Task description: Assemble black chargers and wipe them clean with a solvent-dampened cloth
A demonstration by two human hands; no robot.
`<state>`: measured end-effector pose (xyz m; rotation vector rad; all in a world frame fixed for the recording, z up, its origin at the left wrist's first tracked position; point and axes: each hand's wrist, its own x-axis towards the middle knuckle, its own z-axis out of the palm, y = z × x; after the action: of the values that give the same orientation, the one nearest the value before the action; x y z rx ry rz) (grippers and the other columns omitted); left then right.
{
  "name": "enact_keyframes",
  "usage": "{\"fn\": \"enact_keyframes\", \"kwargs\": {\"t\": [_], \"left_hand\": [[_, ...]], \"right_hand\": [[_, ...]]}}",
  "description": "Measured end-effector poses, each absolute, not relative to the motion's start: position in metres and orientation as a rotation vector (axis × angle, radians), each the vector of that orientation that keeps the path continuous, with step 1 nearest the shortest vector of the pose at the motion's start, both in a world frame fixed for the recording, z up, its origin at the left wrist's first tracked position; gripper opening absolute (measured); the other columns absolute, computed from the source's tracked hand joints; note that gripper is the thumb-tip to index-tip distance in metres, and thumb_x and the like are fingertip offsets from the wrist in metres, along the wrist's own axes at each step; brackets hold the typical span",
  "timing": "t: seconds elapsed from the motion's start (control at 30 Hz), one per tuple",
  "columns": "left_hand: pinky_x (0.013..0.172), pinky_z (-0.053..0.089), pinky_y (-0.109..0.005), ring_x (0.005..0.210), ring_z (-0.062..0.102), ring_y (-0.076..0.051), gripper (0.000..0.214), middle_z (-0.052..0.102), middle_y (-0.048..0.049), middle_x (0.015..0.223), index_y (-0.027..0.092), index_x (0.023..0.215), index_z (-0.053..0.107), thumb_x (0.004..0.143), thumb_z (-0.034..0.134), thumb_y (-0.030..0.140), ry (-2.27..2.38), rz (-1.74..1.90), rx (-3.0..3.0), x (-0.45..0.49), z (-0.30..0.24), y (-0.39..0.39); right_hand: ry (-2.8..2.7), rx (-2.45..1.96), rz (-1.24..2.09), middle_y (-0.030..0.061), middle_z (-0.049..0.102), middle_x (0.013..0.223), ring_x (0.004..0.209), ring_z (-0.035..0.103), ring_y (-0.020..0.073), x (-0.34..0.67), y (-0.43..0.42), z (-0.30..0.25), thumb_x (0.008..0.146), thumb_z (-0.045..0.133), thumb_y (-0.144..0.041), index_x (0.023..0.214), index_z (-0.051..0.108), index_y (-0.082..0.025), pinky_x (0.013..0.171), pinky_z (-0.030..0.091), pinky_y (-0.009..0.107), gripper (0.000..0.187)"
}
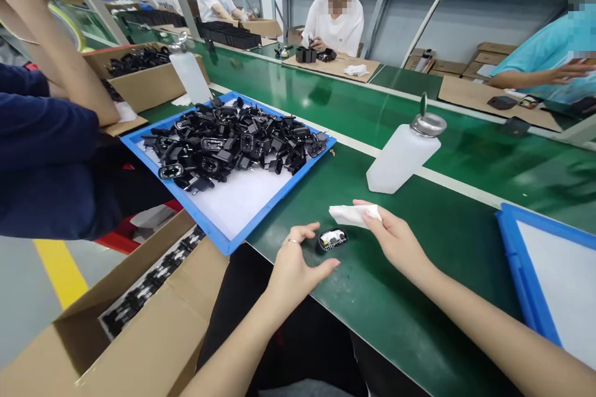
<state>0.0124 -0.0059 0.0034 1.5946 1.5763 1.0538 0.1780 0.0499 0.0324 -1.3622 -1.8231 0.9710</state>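
Observation:
My left hand (298, 260) is open at the bench's near edge, thumb and fingers spread around the left side of a small black plastic housing (320, 247). White and dark parts show inside the housing, which sits open side up on the green surface. Whether my fingers touch it I cannot tell. My right hand (395, 232) pinches a folded white cloth (352, 215) just above and to the right of the housing. Behind that hand stands a translucent white bottle (399, 158) with a metal pump top.
A blue-rimmed tray (274, 201) at left holds a heap of black plug housings (233, 142). Another blue-rimmed tray (512, 248) lies at right. An open carton (153, 298) stands below the bench, left. A co-worker's arm (74, 62) is close on the left; others sit across.

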Motion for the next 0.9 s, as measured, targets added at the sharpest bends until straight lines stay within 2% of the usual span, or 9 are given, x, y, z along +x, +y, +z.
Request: {"fn": "enact_keyframes", "kwargs": {"t": [0.07,0.17,0.3,0.4,0.53,0.7,0.77,0.9], "left_hand": [[0.081,0.040,-0.034,0.091,0.050,-0.017,0.043,0.056,-0.0049,0.097,0.018,0.095,0.046,0.058,0.064,0.030,1.593,0.992,1.648,0.013,0.001,-0.004],[0.076,0.041,-0.034,0.085,0.051,-0.018,0.033,0.057,-0.0042,0.087,0.019,0.094,0.051,0.064,0.059,0.032,1.669,0.936,1.775,0.017,-0.002,-0.002],[0.071,0.043,-0.031,0.080,0.052,-0.017,0.028,0.058,-0.0041,0.083,0.018,0.092,0.052,0.068,0.055,0.032,1.728,0.965,1.853,0.020,-0.004,-0.003],[0.070,0.043,-0.029,0.079,0.052,-0.016,0.027,0.058,-0.0039,0.081,0.017,0.090,0.053,0.068,0.055,0.033,1.754,0.985,1.879,0.021,-0.004,-0.004],[0.068,0.043,-0.029,0.077,0.052,-0.015,0.028,0.058,-0.0029,0.079,0.018,0.089,0.054,0.066,0.057,0.034,1.796,0.983,1.879,0.021,-0.004,-0.003],[0.068,0.043,-0.028,0.077,0.052,-0.015,0.027,0.058,-0.0018,0.078,0.020,0.088,0.055,0.065,0.058,0.034,1.796,1.002,1.880,0.022,-0.005,-0.002],[0.068,0.043,-0.029,0.076,0.052,-0.015,0.028,0.058,-0.0023,0.078,0.019,0.088,0.055,0.065,0.059,0.033,1.789,1.020,1.893,0.022,-0.006,-0.002],[0.064,0.043,-0.029,0.074,0.052,-0.017,0.019,0.059,-0.0031,0.073,0.016,0.078,0.057,0.064,0.059,0.029,1.779,1.050,1.917,0.021,-0.008,-0.002]], "right_hand": [[-2.014,-1.253,0.852,0.0059,0.054,0.102,0.091,0.050,0.0201,0.173,0.044,0.030,0.079,0.033,-0.027,0.104,0.050,-0.014,0.078,0.041,0.034,0.033],[-2.268,-1.040,0.677,0.0065,0.052,0.106,0.097,0.047,0.0173,0.169,0.041,0.027,0.079,0.029,-0.019,0.107,0.047,-0.013,0.081,0.040,0.030,0.034],[-2.388,-0.981,0.546,0.0061,0.054,0.103,0.095,0.048,0.0160,0.175,0.043,0.031,0.080,0.028,-0.015,0.109,0.045,-0.015,0.079,0.043,0.029,0.034],[-2.431,-0.977,0.584,0.0044,0.055,0.103,0.092,0.050,0.0169,0.186,0.047,0.040,0.079,0.030,-0.017,0.107,0.047,-0.016,0.077,0.043,0.030,0.032],[-2.175,-1.318,0.716,0.0026,0.059,0.094,0.081,0.055,0.0193,0.197,0.053,0.051,0.081,0.034,-0.026,0.100,0.052,-0.018,0.067,0.047,0.031,0.029],[-2.012,-1.414,0.765,0.0028,0.059,0.091,0.081,0.055,0.0207,0.186,0.047,0.049,0.081,0.034,-0.029,0.103,0.051,-0.018,0.066,0.047,0.031,0.030],[-2.145,-1.283,0.744,0.0039,0.056,0.100,0.089,0.052,0.0192,0.176,0.039,0.042,0.082,0.031,-0.024,0.108,0.047,-0.018,0.076,0.044,0.033,0.031],[-2.434,-0.964,0.579,0.0068,0.049,0.111,0.105,0.041,0.0169,0.158,0.024,0.031,0.078,0.026,-0.010,0.112,0.041,-0.017,0.094,0.023,0.044,0.038]]}}
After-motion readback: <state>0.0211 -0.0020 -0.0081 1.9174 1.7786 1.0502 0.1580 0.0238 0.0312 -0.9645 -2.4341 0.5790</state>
